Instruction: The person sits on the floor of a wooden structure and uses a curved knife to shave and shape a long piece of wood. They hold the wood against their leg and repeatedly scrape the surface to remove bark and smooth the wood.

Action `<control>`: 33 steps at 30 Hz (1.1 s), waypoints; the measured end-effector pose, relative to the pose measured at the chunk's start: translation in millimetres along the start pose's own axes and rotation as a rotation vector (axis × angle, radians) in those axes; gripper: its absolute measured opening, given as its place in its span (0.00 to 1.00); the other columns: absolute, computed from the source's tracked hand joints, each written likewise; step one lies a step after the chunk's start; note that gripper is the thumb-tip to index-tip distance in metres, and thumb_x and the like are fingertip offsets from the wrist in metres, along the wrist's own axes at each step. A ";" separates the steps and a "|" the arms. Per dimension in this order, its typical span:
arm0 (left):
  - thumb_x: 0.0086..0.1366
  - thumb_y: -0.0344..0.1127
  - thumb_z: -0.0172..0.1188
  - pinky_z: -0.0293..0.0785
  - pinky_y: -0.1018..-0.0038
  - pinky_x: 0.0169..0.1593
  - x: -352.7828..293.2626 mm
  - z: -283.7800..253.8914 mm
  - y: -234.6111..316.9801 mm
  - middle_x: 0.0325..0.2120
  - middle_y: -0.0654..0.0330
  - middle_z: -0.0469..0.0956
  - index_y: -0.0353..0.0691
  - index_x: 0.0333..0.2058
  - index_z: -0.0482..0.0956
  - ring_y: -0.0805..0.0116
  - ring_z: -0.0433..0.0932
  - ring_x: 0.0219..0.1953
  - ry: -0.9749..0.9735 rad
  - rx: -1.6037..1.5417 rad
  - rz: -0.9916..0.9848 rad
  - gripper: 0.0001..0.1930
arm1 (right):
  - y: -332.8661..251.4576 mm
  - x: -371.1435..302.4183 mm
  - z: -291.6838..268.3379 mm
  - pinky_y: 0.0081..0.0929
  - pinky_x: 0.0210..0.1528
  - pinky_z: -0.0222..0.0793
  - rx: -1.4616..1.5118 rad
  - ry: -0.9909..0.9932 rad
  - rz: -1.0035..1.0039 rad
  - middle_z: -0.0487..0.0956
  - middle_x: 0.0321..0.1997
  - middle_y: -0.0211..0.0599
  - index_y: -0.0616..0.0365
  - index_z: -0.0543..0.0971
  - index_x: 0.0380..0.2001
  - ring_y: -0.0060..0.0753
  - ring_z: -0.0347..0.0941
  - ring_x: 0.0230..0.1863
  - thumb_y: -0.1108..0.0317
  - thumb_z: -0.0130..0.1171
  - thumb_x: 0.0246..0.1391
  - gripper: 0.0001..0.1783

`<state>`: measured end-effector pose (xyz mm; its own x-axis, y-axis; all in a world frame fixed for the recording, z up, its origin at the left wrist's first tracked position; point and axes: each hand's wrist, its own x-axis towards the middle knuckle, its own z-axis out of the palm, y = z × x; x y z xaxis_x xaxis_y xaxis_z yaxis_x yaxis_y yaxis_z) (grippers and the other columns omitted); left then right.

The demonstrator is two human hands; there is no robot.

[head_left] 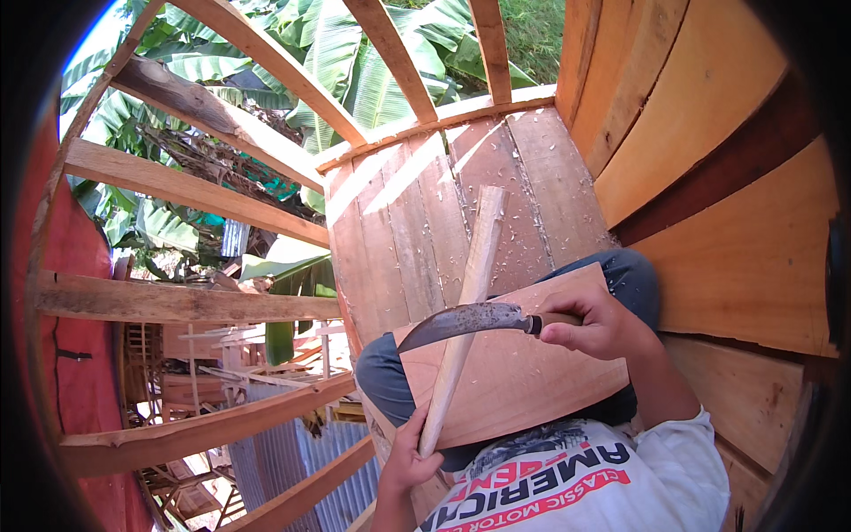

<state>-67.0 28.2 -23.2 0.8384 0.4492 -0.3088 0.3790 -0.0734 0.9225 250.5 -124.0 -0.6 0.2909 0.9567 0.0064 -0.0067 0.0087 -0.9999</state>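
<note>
My right hand (594,324) is closed round the short handle of a curved machete (465,321). Its dark, spotted blade points left and lies across a pale wooden stick (479,257). Around the stick's near end, the fingers of my left hand (409,457) are wrapped. From there the stick slants up and away to the right, its far end over the floor. Beneath both, a flat wooden board (523,377) rests across my lap. Whether the blade's edge bites into the wood cannot be made out.
Wood shavings lie scattered over the plank floor (399,239). Wooden railing slats (186,306) run along the left and far sides, with banana leaves (355,75) beyond. A plank wall (727,275) stands close on my right. Corrugated metal sheets (284,461) show below the railing.
</note>
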 end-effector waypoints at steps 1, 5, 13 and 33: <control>0.35 0.27 0.51 0.56 0.83 0.25 -0.4 0.8 -0.9 0.22 0.68 0.62 0.34 0.54 0.67 0.81 0.59 0.20 0.013 -0.011 -0.014 0.38 | -3.4 1.8 -4.2 0.17 0.16 0.54 0.142 0.212 0.028 0.68 0.16 0.24 0.63 0.76 0.35 0.16 0.58 0.13 0.61 0.59 0.59 0.14; 0.35 0.27 0.51 0.56 0.82 0.24 1.1 -2.9 -3.1 0.22 0.68 0.62 0.35 0.53 0.68 0.81 0.59 0.20 0.054 -0.003 0.018 0.37 | -6.7 3.5 -17.7 0.12 0.11 0.50 0.329 0.540 0.054 0.63 0.13 0.21 0.60 0.73 0.31 0.09 0.55 0.09 0.60 0.55 0.62 0.14; 0.35 0.27 0.50 0.57 0.83 0.24 2.1 -5.5 2.9 0.22 0.68 0.63 0.35 0.52 0.69 0.80 0.61 0.21 0.046 0.060 0.024 0.36 | -9.7 -8.6 -9.7 0.15 0.21 0.55 0.125 0.255 0.021 0.67 0.17 0.20 0.61 0.76 0.27 0.09 0.60 0.20 0.64 0.61 0.57 0.11; 0.34 0.27 0.50 0.58 0.82 0.26 3.1 -2.9 9.5 0.22 0.68 0.64 0.34 0.54 0.69 0.80 0.62 0.22 0.019 0.013 -0.020 0.38 | 12.1 9.3 5.7 0.17 0.22 0.61 -0.488 0.817 -0.319 0.72 0.17 0.28 0.63 0.78 0.37 0.12 0.64 0.20 0.69 0.67 0.51 0.13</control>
<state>-61.9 31.5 -14.7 0.8232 0.4673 -0.3224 0.4008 -0.0761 0.9130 247.7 -113.3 -12.6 0.7795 0.4356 0.4502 0.5262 -0.0653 -0.8479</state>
